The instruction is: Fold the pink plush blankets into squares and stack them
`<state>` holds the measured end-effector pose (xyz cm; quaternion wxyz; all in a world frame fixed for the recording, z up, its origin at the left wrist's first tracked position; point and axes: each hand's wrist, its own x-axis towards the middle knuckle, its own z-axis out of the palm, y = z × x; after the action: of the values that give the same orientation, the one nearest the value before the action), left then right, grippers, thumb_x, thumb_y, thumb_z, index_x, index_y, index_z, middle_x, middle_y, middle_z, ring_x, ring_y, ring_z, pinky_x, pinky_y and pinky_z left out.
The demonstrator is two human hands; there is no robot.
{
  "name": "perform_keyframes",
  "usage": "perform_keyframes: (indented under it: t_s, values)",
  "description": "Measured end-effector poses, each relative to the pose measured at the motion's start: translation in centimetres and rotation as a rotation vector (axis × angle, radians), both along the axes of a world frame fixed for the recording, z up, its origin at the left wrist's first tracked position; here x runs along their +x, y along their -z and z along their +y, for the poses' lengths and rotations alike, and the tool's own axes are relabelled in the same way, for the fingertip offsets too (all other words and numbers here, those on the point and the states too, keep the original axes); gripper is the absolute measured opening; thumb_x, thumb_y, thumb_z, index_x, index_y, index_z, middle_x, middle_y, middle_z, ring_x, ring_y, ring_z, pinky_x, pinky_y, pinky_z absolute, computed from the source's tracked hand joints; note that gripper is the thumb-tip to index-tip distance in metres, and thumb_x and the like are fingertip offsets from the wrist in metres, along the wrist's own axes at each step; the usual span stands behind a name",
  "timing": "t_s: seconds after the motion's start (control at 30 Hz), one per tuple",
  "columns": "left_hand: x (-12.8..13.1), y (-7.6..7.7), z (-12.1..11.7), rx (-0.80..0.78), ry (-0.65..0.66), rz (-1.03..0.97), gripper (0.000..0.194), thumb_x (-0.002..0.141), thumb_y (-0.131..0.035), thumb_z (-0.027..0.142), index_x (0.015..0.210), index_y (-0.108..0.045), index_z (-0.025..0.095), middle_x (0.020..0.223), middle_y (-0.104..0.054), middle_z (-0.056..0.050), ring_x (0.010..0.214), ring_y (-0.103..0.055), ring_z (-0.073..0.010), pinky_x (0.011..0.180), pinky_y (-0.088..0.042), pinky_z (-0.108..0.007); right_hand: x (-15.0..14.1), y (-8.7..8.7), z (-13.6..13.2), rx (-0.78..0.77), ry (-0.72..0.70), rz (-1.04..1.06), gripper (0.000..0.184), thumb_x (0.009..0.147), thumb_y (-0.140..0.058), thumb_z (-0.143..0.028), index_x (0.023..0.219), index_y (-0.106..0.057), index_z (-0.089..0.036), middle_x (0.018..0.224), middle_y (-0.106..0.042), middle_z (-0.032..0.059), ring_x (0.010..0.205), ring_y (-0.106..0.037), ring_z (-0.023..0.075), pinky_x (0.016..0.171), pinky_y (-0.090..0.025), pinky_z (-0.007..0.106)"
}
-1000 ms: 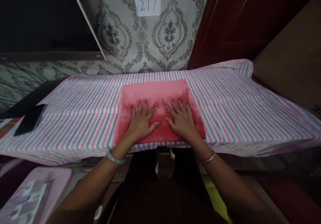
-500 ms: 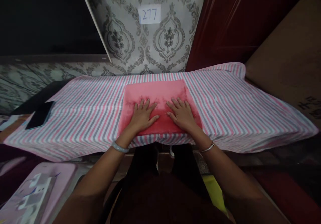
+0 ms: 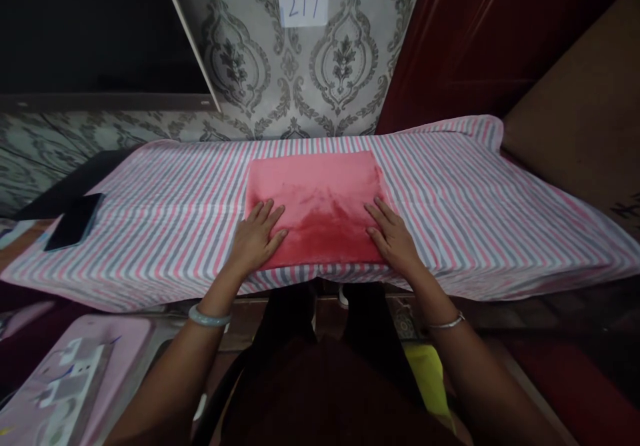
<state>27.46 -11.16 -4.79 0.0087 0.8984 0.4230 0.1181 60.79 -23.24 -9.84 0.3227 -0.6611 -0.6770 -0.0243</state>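
A flat pink-red piece of plush fabric (image 3: 320,233), folded into a rough rectangle, lies on a striped cloth (image 3: 175,199) that covers the table. Its nap shows lighter pink at the far side and deeper red near me. My left hand (image 3: 257,236) rests on the fabric's left edge, fingers stretched out and apart. On the opposite edge lies my right hand (image 3: 393,236), palm down with its fingers extended. Neither hand grips anything.
A dark phone (image 3: 75,221) lies at the table's left end. Behind it a large black screen (image 3: 100,33) hangs on the patterned wall, near a paper marked 277 (image 3: 303,4). A cardboard box (image 3: 580,93) stands at the right. Below left is a pink stool (image 3: 120,339).
My hands have slid apart, from the middle of the plush fabric outward to its left and right edges. The view has shifted slightly.
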Motion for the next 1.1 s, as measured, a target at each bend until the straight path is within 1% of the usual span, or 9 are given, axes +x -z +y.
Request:
perform_keyframes:
  t_s: [0.3, 0.47, 0.6, 0.67, 0.73, 0.8, 0.9, 0.97, 1.1]
  values:
    - [-0.4, 0.3, 0.3, 0.023, 0.018, -0.025, 0.060, 0.105, -0.032, 0.050, 0.158, -0.042, 0.023, 0.169, -0.034, -0.011, 0.156, -0.030, -0.0327, 0.115, -0.043, -0.055, -0.4, -0.2, 0.0, -0.044, 0.031, -0.007, 0.059, 0.106, -0.033, -0.045, 0.161, -0.039, -0.026, 0.168, -0.035, 0.0096, 0.153, -0.034, 0.0282, 0.120, -0.034, 0.053]
    - [-0.1, -0.4, 0.2, 0.034, -0.019, 0.015, 0.058, 0.105, -0.033, 0.048, 0.157, -0.043, 0.024, 0.167, -0.037, -0.011, 0.155, -0.031, -0.0325, 0.116, -0.041, -0.057, -0.2, -0.4, 0.2, -0.061, 0.028, -0.026, 0.059, 0.106, -0.034, -0.044, 0.159, -0.043, -0.022, 0.167, -0.036, 0.0123, 0.153, -0.033, 0.0277, 0.120, -0.034, 0.052]
    - [0.6, -1.3, -1.4, 0.112, -0.040, 0.021, 0.057, 0.104, -0.035, 0.046, 0.154, -0.047, 0.021, 0.164, -0.042, -0.014, 0.153, -0.036, -0.0349, 0.123, -0.025, -0.066, -0.7, -2.1, -0.3, -0.105, 0.085, -0.121, 0.056, 0.105, -0.035, -0.043, 0.158, -0.045, -0.026, 0.167, -0.036, 0.0101, 0.155, -0.026, 0.0342, 0.119, -0.030, 0.062]
    - [1.5, -1.3, -3.0, 0.163, 0.053, -0.004, 0.058, 0.103, -0.039, 0.045, 0.154, -0.047, 0.019, 0.163, -0.044, -0.015, 0.152, -0.036, -0.0342, 0.125, -0.021, -0.063, -1.7, -3.7, -0.4, -0.099, 0.106, -0.177, 0.054, 0.105, -0.035, -0.041, 0.156, -0.048, -0.028, 0.167, -0.037, 0.0075, 0.157, -0.020, 0.0368, 0.119, -0.026, 0.067]
    - [2.6, -0.7, -4.6, 0.199, 0.209, -0.015, 0.057, 0.103, -0.043, 0.044, 0.155, -0.046, 0.022, 0.164, -0.042, -0.014, 0.153, -0.035, -0.0325, 0.127, -0.021, -0.060, -3.1, -5.2, -0.2, -0.104, 0.024, -0.223, 0.053, 0.106, -0.033, -0.037, 0.156, -0.048, -0.029, 0.168, -0.036, 0.0048, 0.158, -0.020, 0.0334, 0.122, -0.024, 0.064]
    - [3.7, 0.2, -6.0, 0.227, 0.337, -0.018, 0.057, 0.102, -0.047, 0.043, 0.156, -0.045, 0.025, 0.166, -0.038, -0.012, 0.155, -0.031, -0.0317, 0.127, -0.021, -0.059, -4.5, -6.5, 0.6, -0.145, -0.137, -0.257, 0.053, 0.107, -0.031, -0.034, 0.158, -0.045, -0.032, 0.168, -0.035, 0.0019, 0.158, -0.023, 0.0271, 0.125, -0.024, 0.057]
    - [4.9, 1.9, -7.2, 0.271, 0.391, -0.047, 0.057, 0.100, -0.051, 0.041, 0.155, -0.047, 0.025, 0.167, -0.037, -0.013, 0.156, -0.028, -0.0332, 0.126, -0.020, -0.062, -5.6, -7.3, 2.7, -0.248, -0.329, -0.284, 0.053, 0.108, -0.030, -0.035, 0.159, -0.041, -0.033, 0.168, -0.034, 0.0012, 0.158, -0.024, 0.0219, 0.126, -0.024, 0.052]
    - [5.3, 2.8, -7.4, 0.298, 0.381, -0.076, 0.057, 0.099, -0.055, 0.041, 0.154, -0.049, 0.027, 0.166, -0.038, -0.012, 0.156, -0.027, -0.0345, 0.126, -0.019, -0.064, -5.3, -7.4, 4.7, -0.308, -0.376, -0.297, 0.052, 0.109, -0.031, -0.039, 0.159, -0.042, -0.033, 0.168, -0.033, 0.0024, 0.158, -0.023, 0.0223, 0.127, -0.022, 0.054]
    - [5.4, 3.9, -7.5, 0.332, 0.357, -0.107, 0.057, 0.096, -0.060, 0.042, 0.151, -0.052, 0.031, 0.167, -0.038, -0.011, 0.156, -0.027, -0.0342, 0.126, -0.019, -0.063, -3.9, -7.7, 9.3, -0.374, -0.361, -0.332, 0.056, 0.107, -0.038, -0.050, 0.161, -0.037, -0.035, 0.170, -0.027, 0.0042, 0.159, -0.018, 0.0276, 0.126, -0.020, 0.060]
